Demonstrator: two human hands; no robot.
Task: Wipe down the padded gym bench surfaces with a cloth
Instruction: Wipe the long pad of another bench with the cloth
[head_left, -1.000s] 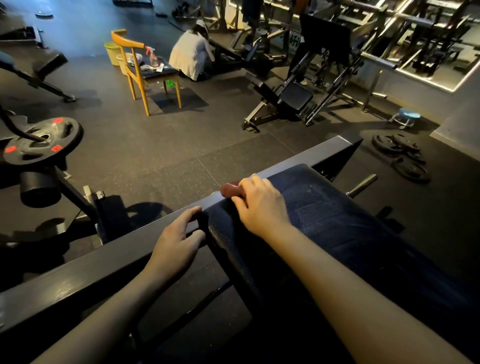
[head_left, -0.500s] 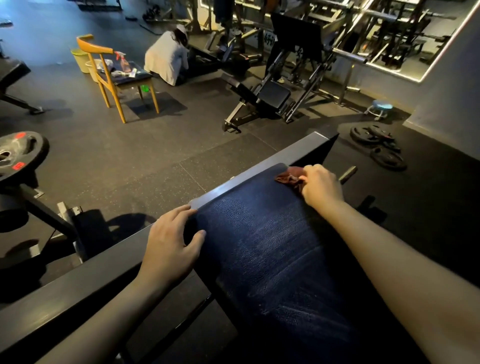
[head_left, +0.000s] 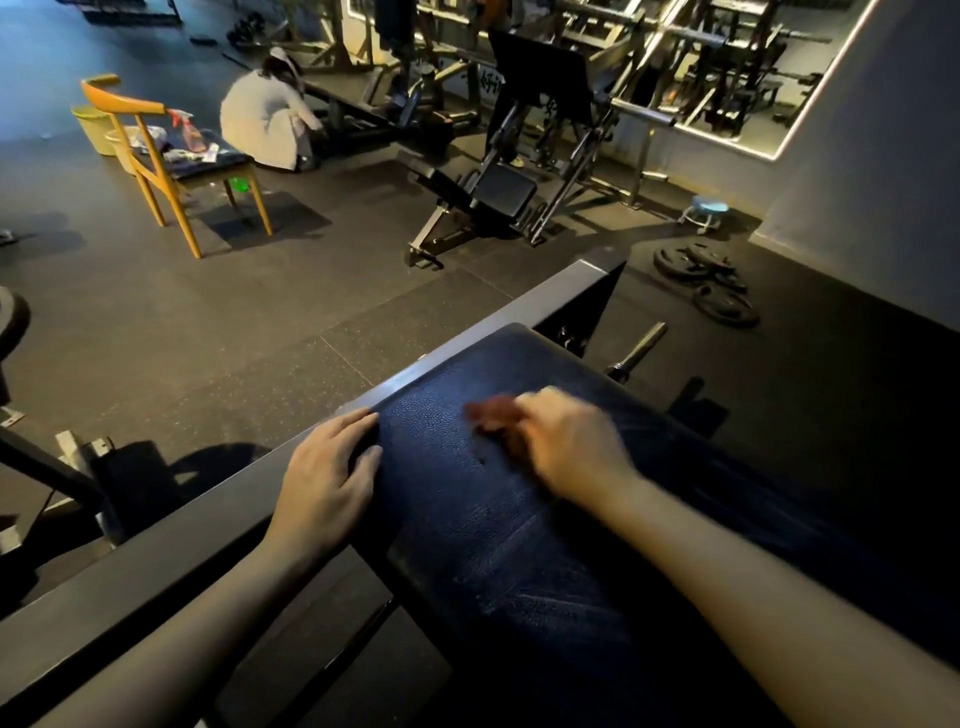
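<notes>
reddish-brown cloth (head_left: 493, 415) pinched at the fingertips of right hand (head_left: 571, 452), pressed on padded bench (head_left: 467, 530); left hand (head_left: 327, 478) flat on frame rail (head_left: 156, 561).

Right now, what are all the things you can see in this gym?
dark blue padded bench pad: one, centre.
reddish-brown cloth: one, on the pad.
black metal frame beam: one, along pad's left edge.
orange wooden chair: one, far left.
pink spray bottle: one, on chair.
crouching person in pale top: one, behind chair.
black weight plates: a few, floor, right.
blue-topped round stool: one, far right.
left hand: one, resting on beam.
right hand: one, gripping cloth.
</notes>
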